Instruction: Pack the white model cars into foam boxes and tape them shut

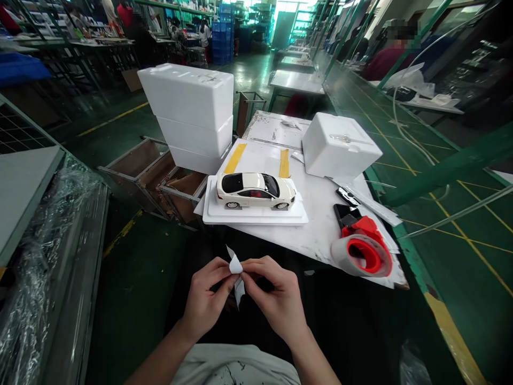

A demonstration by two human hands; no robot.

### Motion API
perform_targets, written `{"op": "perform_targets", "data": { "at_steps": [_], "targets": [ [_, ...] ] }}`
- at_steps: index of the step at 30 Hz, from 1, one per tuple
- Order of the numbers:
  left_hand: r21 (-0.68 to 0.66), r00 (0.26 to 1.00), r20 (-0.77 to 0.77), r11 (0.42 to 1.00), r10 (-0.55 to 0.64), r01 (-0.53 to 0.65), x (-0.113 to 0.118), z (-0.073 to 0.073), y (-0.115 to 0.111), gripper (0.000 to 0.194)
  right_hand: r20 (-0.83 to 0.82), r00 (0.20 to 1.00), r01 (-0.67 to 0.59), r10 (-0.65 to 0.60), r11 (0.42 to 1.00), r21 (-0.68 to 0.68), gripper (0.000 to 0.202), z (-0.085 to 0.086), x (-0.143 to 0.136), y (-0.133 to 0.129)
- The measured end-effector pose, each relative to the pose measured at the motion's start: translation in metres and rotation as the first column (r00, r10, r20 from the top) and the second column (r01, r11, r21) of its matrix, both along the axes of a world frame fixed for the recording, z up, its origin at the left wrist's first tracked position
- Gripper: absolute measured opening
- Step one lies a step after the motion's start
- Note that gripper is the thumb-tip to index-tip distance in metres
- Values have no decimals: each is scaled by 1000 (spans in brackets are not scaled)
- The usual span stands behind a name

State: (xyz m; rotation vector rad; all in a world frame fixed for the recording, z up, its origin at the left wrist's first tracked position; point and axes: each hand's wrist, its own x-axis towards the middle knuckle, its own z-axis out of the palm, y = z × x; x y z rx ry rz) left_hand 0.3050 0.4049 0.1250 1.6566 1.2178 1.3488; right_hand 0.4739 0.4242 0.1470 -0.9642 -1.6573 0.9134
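Observation:
My left hand [210,294] and my right hand [274,291] meet above my lap, thumbs and forefingers pinching a small white strip [235,264] that looks like paper. The strip is bent, with one end pointing up and the other hanging below my fingers. Just beyond my hands, a cream-white model car [254,192] rests on a white foam base [256,216] at the table's near edge, its nose to the right. Neither hand touches the car.
White foam boxes [196,115] are stacked at the left, and another foam box [340,144] sits on the table [292,235] at the right. A red tape dispenser [363,251] lies near the right edge. Yellow tape strips [235,159] mark the tabletop. Wooden crates [140,171] stand left.

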Motion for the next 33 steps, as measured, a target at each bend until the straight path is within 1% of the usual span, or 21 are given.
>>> {"op": "perform_targets", "data": {
  "at_steps": [5,12,18,25,28,33],
  "targets": [
    [15,1000,-26,1000,3,-3,-1,-4,0,23,28,999,21,-22,1000,12,15,-4,1,0],
    [21,998,-48,999,32,-31,-1,-7,2,24,100,992,67,-76,993,94,15,-11,-4,-1],
    [49,998,-42,997,56,-54,-2,-6,2,24,93,993,57,-66,994,95,15,-11,-8,1],
    [39,995,-50,996,84,-82,-4,-10,0,24,99,990,86,-103,982,165,17,-12,-12,1],
    [40,995,-51,995,89,-87,-4,-11,0,23,96,990,87,-102,985,152,16,-13,-13,1],
    [38,995,-49,996,83,-82,-3,-10,1,22,68,994,85,-89,995,60,11,-13,-13,1]
  ]
}}
